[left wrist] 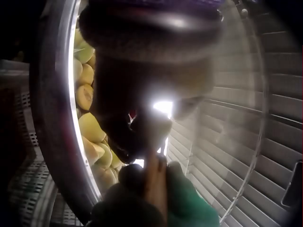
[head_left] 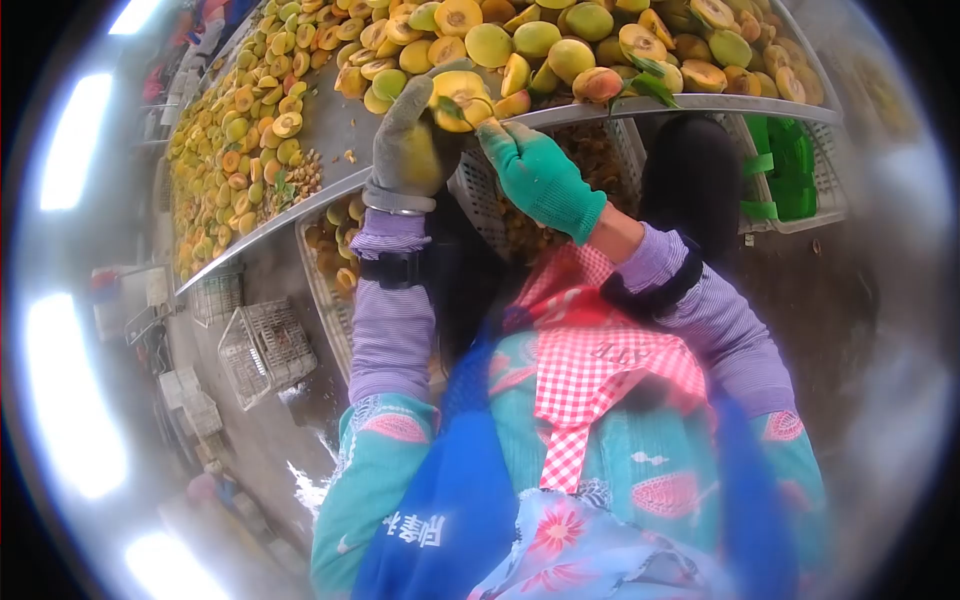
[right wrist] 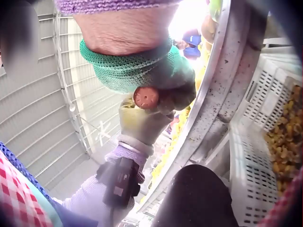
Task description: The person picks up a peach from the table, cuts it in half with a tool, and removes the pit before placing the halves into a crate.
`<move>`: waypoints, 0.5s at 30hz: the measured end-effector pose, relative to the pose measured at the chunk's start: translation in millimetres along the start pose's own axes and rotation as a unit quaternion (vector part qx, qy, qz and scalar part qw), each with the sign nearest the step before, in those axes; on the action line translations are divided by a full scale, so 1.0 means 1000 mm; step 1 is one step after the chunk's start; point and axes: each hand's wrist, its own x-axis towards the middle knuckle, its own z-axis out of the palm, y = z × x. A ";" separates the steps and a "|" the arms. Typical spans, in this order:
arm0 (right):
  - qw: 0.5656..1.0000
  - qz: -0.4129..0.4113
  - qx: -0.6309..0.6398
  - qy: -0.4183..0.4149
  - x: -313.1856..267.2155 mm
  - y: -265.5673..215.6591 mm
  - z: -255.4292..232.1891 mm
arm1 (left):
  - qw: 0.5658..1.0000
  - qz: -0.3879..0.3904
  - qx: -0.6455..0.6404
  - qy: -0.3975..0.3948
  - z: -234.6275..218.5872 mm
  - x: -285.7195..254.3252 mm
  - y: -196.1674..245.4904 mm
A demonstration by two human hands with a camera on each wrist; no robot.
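In the head view the left hand (head_left: 408, 145), in a grey-yellow glove, holds a cut yellow fruit (head_left: 461, 98) with its pit area showing, over the table's near edge. The right hand (head_left: 540, 180), in a green glove, meets the fruit from the right. Its fingers curl round a round-ended brownish handle (right wrist: 146, 97), seen end-on in the right wrist view; in the left wrist view the handle (left wrist: 155, 184) lies between dark and green glove fingers. Whatever the handle's far end carries is hidden.
Halved and whole fruits (head_left: 570, 58) heap on the metal table (head_left: 340, 125), whose raised rim (head_left: 270, 232) curves past the person. White crates (right wrist: 251, 161) with fruit pieces stand below. Green baskets (head_left: 792, 170) are at right, empty-looking crates (head_left: 265, 350) at left.
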 end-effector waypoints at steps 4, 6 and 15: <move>0.991 0.098 0.068 -0.057 -0.014 -0.027 -0.018 | 0.887 0.169 0.430 0.007 0.001 0.003 -0.016; 0.997 0.061 0.023 -0.028 -0.014 -0.028 -0.018 | 0.781 0.274 0.561 0.000 0.013 -0.003 -0.017; 0.999 0.035 0.017 -0.007 -0.022 -0.028 -0.006 | 0.967 0.149 0.199 0.061 0.034 -0.013 -0.023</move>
